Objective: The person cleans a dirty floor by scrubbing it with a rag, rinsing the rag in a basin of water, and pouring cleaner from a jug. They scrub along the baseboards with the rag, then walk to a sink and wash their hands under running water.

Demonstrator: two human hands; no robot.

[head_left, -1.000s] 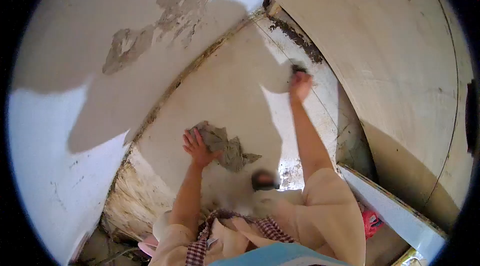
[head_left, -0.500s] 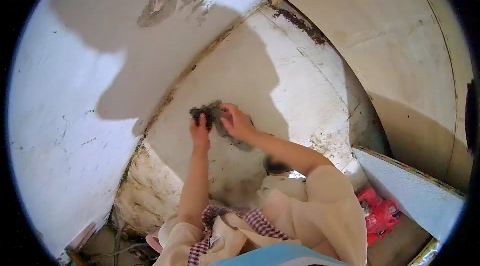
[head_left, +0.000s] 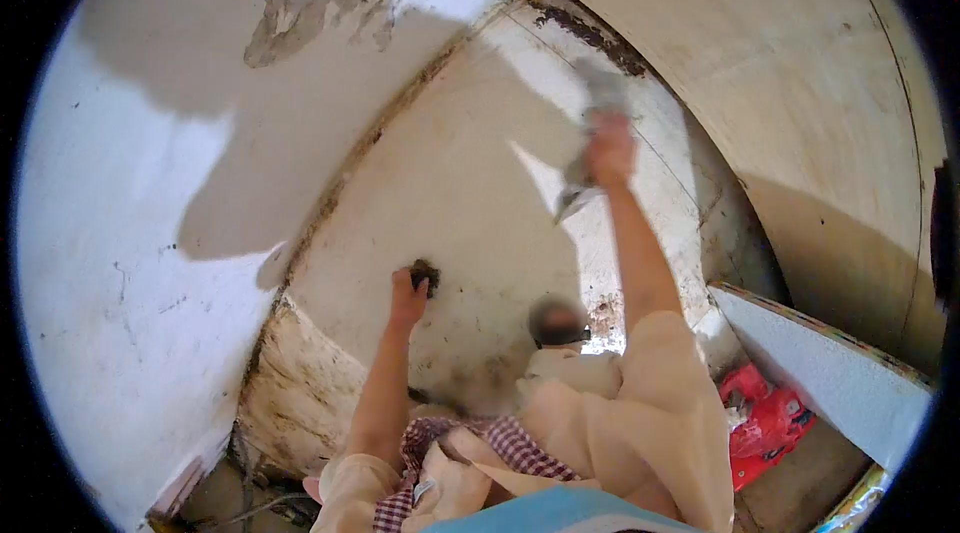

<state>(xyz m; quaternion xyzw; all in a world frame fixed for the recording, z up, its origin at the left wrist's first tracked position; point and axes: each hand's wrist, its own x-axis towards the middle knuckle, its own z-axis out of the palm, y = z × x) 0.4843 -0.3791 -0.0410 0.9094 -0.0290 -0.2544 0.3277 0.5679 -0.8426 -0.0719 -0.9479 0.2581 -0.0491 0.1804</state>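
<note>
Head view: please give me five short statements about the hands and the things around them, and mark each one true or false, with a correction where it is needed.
1. The left hand and the right hand are apart. True.
2. The left hand holds a dark clump. True.
3. The right hand is empty. False: it holds a grey, cloth-like piece, blurred in this picture.
4. A checked strap shows on the person's clothing. True.
5. The red bag lies at the person's left side. False: the red bag lies at the right, beside a pale panel.
</note>
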